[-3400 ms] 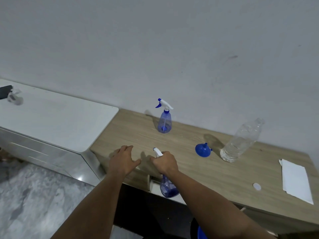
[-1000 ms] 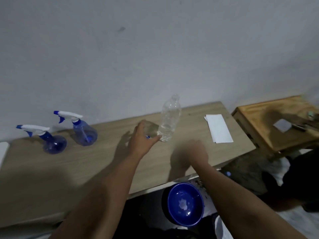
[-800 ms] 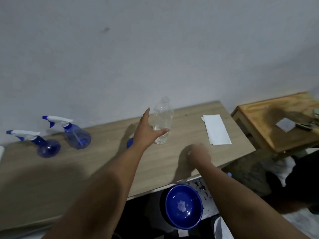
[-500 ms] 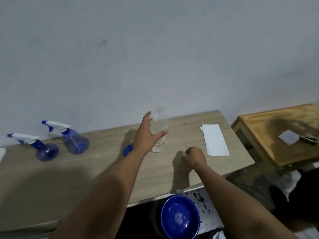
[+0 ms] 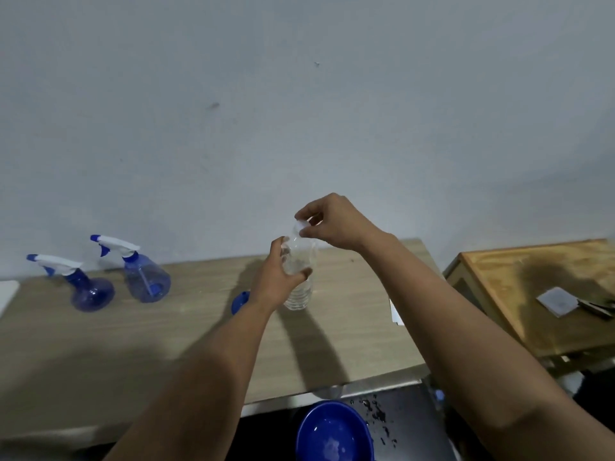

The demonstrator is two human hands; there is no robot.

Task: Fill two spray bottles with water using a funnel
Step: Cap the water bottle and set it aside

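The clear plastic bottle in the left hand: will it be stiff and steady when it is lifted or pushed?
The clear bottle looks thin-walled and ribbed, so it will probably dent under a firm squeeze. It seems nearly empty, so likely light. Tall and narrow, it could tip easily; the left hand steadies it while the right hand works at the cap.

— Where's the left hand [image 5: 278,281]?
— Centre of the frame, forearm rising from the lower left, fingers curled around something, thumb on the right side.
— And the right hand [image 5: 327,224]?
— Just above it, forearm entering from the lower right, wrist bent, fingertips [image 5: 304,232] pinched together, pointing left.
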